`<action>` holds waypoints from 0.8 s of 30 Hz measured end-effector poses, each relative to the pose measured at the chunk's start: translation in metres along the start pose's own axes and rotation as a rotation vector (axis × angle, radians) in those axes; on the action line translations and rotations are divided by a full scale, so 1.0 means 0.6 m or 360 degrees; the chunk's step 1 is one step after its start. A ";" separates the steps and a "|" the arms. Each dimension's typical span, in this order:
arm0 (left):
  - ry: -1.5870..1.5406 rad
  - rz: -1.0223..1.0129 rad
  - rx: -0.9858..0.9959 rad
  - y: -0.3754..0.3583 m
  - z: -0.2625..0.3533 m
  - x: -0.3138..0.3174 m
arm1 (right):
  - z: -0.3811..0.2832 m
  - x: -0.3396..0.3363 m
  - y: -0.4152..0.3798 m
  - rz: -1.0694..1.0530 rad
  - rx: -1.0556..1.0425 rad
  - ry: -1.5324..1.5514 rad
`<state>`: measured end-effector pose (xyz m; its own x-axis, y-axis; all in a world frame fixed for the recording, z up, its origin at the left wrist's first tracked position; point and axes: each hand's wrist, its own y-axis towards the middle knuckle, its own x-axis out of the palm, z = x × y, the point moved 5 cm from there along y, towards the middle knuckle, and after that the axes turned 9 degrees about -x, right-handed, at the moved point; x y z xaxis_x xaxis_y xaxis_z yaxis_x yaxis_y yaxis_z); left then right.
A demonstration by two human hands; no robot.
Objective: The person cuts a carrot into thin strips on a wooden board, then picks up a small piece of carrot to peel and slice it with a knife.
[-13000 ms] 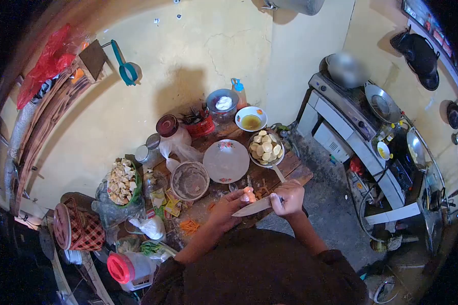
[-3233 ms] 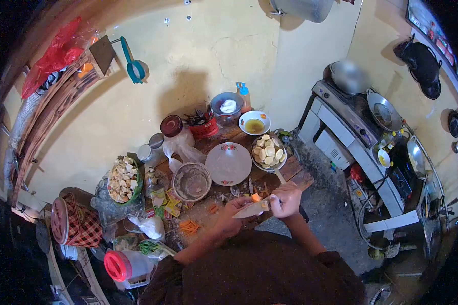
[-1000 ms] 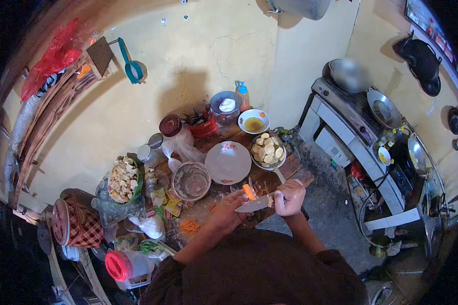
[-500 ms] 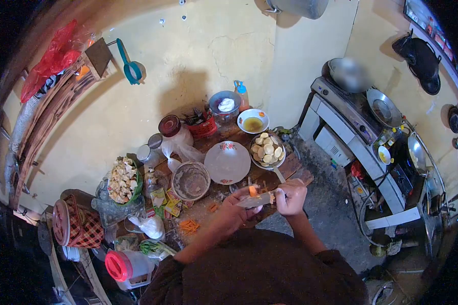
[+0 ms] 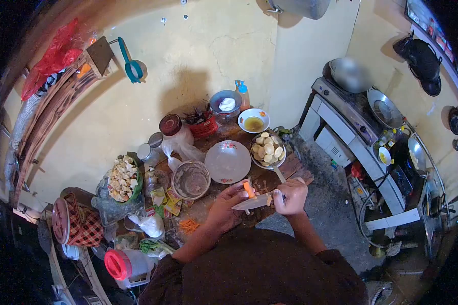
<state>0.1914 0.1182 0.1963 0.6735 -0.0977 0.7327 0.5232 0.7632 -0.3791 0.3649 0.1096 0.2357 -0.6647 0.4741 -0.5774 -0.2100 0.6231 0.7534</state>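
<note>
Our left hand (image 5: 227,207), lower centre: grip closed on one stubby orange carrot piece (image 5: 249,189), uncut portion remaining. Our right hand (image 5: 292,196): grip tight on one broad steel knife (image 5: 252,203). Already cut: thin orange strips (image 5: 189,225) on the brown wooden worktop (image 5: 294,168); pale round slices (image 5: 266,149) in a long-handled metal vessel (image 5: 266,165), right of centre.

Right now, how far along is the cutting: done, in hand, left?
Looks done: carrot shreds piled on the table, pale slices in a handled container.
In hand: the left hand grips a carrot piece, the right hand a knife beside it.
Left, probably: cutting that unshredded piece; whether more follows, I cannot tell.
</note>
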 end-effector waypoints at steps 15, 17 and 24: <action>0.0260 0.0075 0.0016 -0.002 -0.003 0.000 | -0.007 0.003 0.004 0.0052 0.0027 0.0023; 0.0219 0.0072 0.0010 -0.002 -0.007 -0.003 | -0.009 0.003 0.005 0.0050 0.0023 0.0044; 0.0191 0.0089 0.0037 0.008 -0.018 -0.015 | -0.013 0.011 0.007 0.0018 -0.0053 0.0048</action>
<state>0.1934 0.1159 0.1819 0.7595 -0.1294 0.6375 0.4719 0.7842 -0.4030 0.3540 0.1105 0.2373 -0.6885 0.4616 -0.5594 -0.2257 0.5967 0.7701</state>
